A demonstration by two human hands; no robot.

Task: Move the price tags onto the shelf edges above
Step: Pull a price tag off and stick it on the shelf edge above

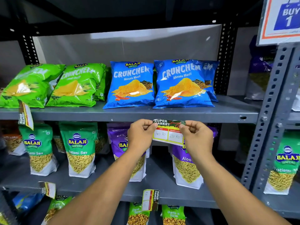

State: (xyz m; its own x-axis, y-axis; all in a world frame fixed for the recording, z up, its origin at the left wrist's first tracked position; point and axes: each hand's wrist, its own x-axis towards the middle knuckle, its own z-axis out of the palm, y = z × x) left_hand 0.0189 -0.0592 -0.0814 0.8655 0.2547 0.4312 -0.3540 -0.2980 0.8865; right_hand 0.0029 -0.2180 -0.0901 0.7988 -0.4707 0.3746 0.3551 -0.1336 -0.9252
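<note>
A price tag (168,133) headed "SUPER MARKET", with handwritten "40 Rs" and "20 Rs", is held flat against the lower lip of the grey upper shelf edge (129,116). My left hand (140,135) pinches its left side and my right hand (197,138) pinches its right side. Another tag (26,115) hangs tilted from the same shelf edge at the far left. Two more tags hang crooked on the lower shelf edge (178,201): one at the left (48,189), one turned sideways near the middle (151,199).
Green and blue Crunchem chip bags (129,83) lie on the upper shelf. Green and purple Balaji pouches (79,150) stand on the shelf below. A perforated grey upright (267,114) bounds the bay on the right, with a "BUY 1" sign (282,18) above it.
</note>
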